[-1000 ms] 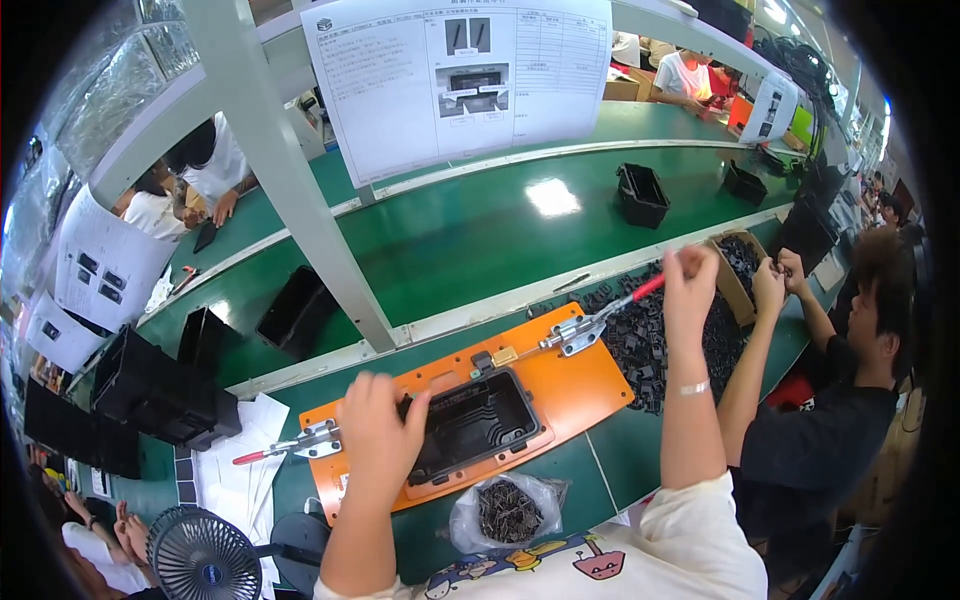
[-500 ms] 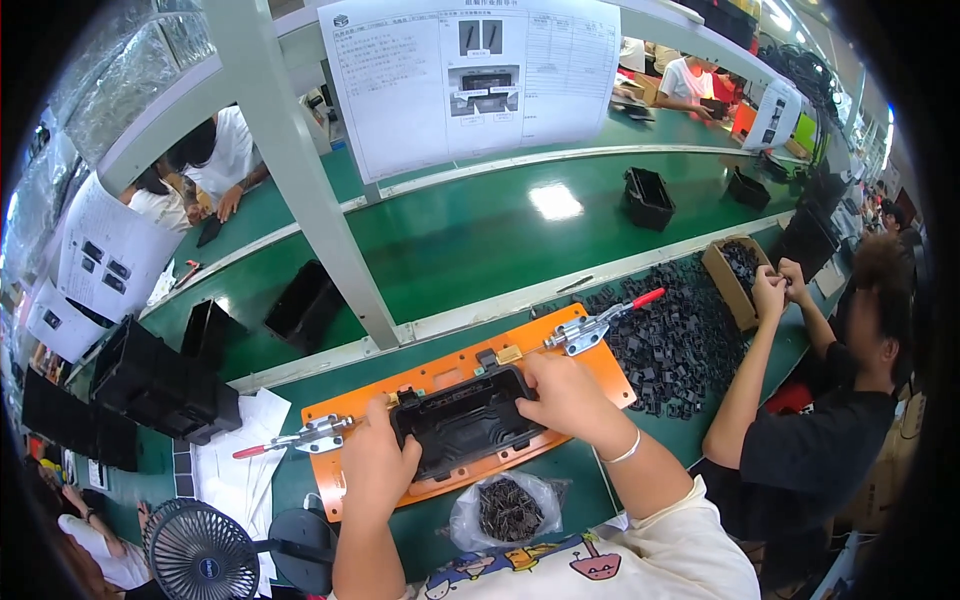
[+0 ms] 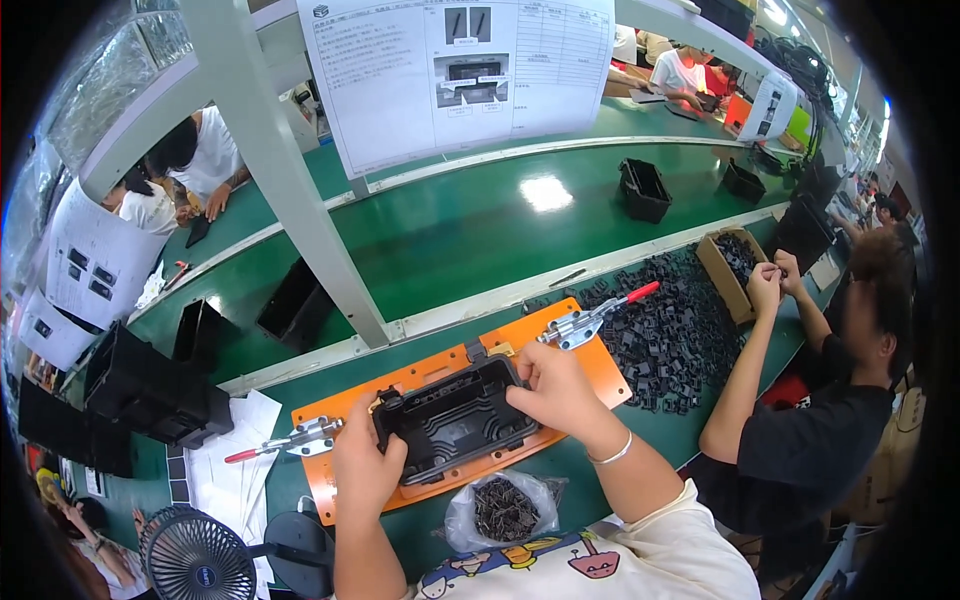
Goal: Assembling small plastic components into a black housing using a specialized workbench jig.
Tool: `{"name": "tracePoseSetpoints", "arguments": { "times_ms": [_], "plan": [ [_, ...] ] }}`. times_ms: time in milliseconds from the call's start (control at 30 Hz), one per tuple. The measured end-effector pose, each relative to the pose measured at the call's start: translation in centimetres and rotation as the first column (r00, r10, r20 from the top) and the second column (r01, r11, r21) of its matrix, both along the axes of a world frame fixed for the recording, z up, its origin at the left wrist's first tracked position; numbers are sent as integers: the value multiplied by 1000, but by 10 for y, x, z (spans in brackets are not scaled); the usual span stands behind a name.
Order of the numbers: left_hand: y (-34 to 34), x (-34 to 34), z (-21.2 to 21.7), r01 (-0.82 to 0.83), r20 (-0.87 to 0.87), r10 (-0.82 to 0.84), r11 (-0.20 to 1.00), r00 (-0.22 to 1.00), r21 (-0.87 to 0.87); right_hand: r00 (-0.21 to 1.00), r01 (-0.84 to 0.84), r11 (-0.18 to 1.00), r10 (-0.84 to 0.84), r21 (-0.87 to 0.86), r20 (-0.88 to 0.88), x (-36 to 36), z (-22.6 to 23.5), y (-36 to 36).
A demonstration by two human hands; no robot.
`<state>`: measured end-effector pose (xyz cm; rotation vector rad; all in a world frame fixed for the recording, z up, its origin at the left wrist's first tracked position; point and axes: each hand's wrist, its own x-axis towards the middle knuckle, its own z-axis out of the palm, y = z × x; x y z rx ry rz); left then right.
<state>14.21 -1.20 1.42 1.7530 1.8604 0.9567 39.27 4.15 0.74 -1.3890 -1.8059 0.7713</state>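
Observation:
Both my hands grip a shallow black plastic box (image 3: 465, 425), its ribbed inside facing up toward me. My left hand (image 3: 365, 455) wraps its left end, with the thumb over the rim. At the right end, my right hand (image 3: 555, 390) pinches the wall, thumb inside the rim. Under the box lies an orange fixture plate (image 3: 590, 375); whether the two touch is hidden. Toggle clamps with red handles sit on the plate's ends, the left clamp (image 3: 310, 435) and the right clamp (image 3: 580, 325), both beside my hands.
A clear bag of small dark pins (image 3: 505, 508) lies near me. Small black parts (image 3: 665, 335) cover the right bench beside a carton (image 3: 725, 275) and a co-worker (image 3: 810, 430). Stacked black boxes (image 3: 160, 390), papers (image 3: 235, 450) and a fan (image 3: 200, 555) are at left. A metal post (image 3: 285, 170) rises ahead.
The box has tilted, so more of its ribbed inside shows, and its far edge looks higher off the plate. Both hands keep their hold. The whole view has shifted slightly.

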Motion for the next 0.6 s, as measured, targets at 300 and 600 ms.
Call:
{"name": "tracePoseSetpoints", "arguments": {
  "times_ms": [300, 600],
  "plan": [
    [-2, -5, 1, 11, 306, -60, 987, 950, 158, 830, -164, 973, 47, -163, -555, 0, 8, 4],
    [-21, -10, 11, -67, 442, -109, 929, 890, 364, 879, -229, 961, 273, 156, -391, -3, 64, -44]
  ]
}}
